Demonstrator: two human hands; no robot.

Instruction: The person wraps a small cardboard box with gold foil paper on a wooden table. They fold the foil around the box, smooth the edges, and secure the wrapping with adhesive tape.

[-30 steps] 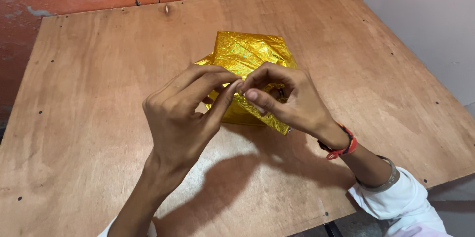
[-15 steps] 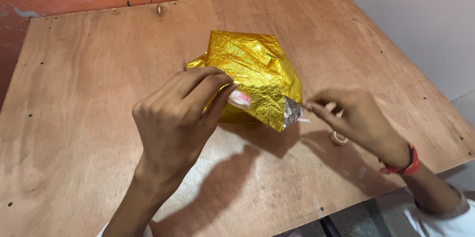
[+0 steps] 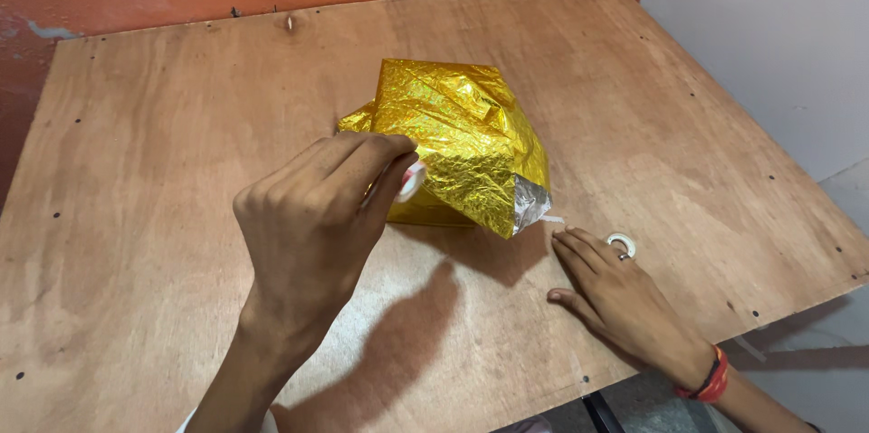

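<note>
Fingers (image 3: 380,161) of my left hand (image 3: 308,225) pinch a tape roll (image 3: 412,181) against the gold-foil parcel (image 3: 457,139); right hand (image 3: 615,297) lies flat and empty, near-right. Mid-taping, loose flap needs holding down.

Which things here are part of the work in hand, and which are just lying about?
In hand:
left hand pinching a small tape roll
gold foil parcel
right hand flat on the table

Lying about:
small white ring beside the right fingers

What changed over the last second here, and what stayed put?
The right hand left the left hand, swung right and came down flat on the wooden board, beside a small tape roll. The left hand keeps pinching a small white-and-red piece against the gold foil package, which stayed put.
</note>
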